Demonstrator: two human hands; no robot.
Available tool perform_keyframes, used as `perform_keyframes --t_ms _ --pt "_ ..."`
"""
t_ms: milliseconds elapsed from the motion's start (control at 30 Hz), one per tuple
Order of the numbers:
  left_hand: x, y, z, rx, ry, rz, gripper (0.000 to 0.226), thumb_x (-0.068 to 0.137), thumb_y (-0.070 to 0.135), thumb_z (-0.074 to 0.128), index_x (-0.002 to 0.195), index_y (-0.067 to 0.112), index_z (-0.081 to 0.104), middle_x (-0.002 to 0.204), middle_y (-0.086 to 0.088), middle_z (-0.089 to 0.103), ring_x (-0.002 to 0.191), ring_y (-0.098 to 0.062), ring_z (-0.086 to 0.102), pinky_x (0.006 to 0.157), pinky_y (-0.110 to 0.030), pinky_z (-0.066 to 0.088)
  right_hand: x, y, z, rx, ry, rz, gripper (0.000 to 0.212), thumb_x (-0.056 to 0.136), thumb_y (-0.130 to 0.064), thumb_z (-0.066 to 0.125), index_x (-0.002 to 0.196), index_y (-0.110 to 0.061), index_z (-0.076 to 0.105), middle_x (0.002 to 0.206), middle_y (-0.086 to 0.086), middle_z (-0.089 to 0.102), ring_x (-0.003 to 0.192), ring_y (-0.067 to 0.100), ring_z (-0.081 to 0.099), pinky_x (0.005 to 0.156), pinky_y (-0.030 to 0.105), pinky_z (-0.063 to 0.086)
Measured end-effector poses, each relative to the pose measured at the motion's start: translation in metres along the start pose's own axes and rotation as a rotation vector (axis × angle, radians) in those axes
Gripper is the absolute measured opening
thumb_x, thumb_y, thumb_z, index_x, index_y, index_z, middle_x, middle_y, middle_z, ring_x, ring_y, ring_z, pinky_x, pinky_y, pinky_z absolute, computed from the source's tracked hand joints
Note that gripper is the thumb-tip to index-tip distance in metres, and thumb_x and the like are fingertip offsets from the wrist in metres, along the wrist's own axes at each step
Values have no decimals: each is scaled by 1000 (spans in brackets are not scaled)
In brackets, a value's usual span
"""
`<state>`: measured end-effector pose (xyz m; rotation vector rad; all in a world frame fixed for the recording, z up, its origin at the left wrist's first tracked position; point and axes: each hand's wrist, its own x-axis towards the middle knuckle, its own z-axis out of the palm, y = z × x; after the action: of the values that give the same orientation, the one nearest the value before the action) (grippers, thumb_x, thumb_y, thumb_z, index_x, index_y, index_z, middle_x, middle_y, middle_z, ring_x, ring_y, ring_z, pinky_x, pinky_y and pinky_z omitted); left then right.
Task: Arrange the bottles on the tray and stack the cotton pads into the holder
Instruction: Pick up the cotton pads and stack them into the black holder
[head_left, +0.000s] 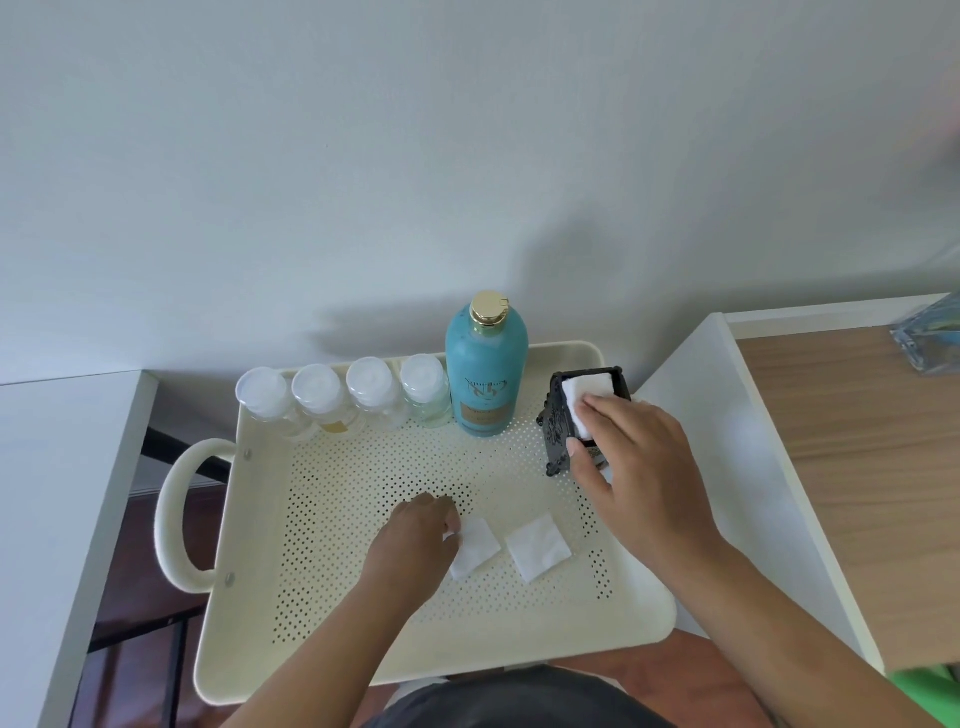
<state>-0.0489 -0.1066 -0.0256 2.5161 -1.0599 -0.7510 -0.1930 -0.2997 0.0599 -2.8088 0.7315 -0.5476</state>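
Cream tray (467, 644), middle left open. Pad (478, 548) pinched by left hand (415, 535) at 6 o'clock; second pad (592, 387) pressed flat into holder (558, 421) by right hand (639, 457).

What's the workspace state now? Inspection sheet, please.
Surface: cream perforated tray, handle at left.
Job's things: four small clear bottles and teal bottle upright along the back rim; black holder with stacked pads; left loose pad and right loose pad on the tray.
Clutter: nothing seen.
Hands: left hand pinches the left loose pad; right hand presses the stacked pads.
Cables: nothing seen.
Surroundings: white wall; wooden desk at right with a clear container.
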Motion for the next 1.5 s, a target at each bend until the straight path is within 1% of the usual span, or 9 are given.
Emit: perform_keyframes --t_ms 200,433,733,967,1067,1133,1267,1367,1500 --pt "-1 1 -1 76 30 23 11 88 19 54 92 26 63 92 9 58 87 -13 54 66 -26 49 4 -2 1 -75 -109 22 43 94 -40 45 114 -8 67 116 2 68 110 20 61 107 40 36" --pt "-1 0 -1 84 21 26 14 89 29 60 103 26 58 99 11 61 94 -12 55 73 -26 49 6 -4 6 -108 -156 53 43 95 -45 42 105 -13 68 109 -3 68 106 17 61 109 41 32" --pt "-3 3 -6 1 -24 -7 6 87 21 59 90 22 64 92 9 59 88 -14 54 70 -29 50 6 -2 9 -112 -157 39 44 95 -48 40 106 -14 67 107 -5 67 105 16 59 109 41 32" --pt "-4 15 -24 -531 -42 -169 9 88 21 64 81 25 59 82 4 70 69 -11 60 59 -24 48 2 -2 6 -50 -125 38 46 94 -45 42 118 -11 62 120 0 64 115 18 56 111 39 29" --pt "-3 27 -32 -868 -152 -218 12 90 22 68 101 25 62 85 0 77 74 -13 69 74 -32 58 -4 -1 3 3 -88 29 46 94 -42 45 125 -10 57 126 4 60 120 22 52 110 41 35" --pt "-3 37 -35 -973 -179 -200 19 91 20 68 109 22 63 89 -2 78 79 -14 71 78 -32 56 -10 -1 0 43 3 30 43 94 -37 49 124 -8 59 125 7 60 120 26 53 105 43 41" --pt "-4 57 -41 -1153 -193 -165 12 90 16 69 101 12 71 93 -7 77 81 -17 69 80 -31 56 -19 -8 -9 138 161 74 32 93 -31 55 115 -10 65 115 6 62 111 25 54 95 33 45" --pt "-5 69 -46 -1330 -229 -139 13 91 13 66 102 6 68 92 -8 74 78 -16 67 77 -29 55 -25 -21 -17 419 134 278 23 93 -34 58 109 -18 62 107 -4 61 100 14 57 82 14 44" --pt "-8 81 -54 -1457 -261 -108 10 91 12 64 100 9 67 89 -6 74 75 -14 67 73 -26 55 -26 -31 -22 868 17 619 13 85 -40 66 95 -32 66 89 -15 69 79 3 63 67 12 48"
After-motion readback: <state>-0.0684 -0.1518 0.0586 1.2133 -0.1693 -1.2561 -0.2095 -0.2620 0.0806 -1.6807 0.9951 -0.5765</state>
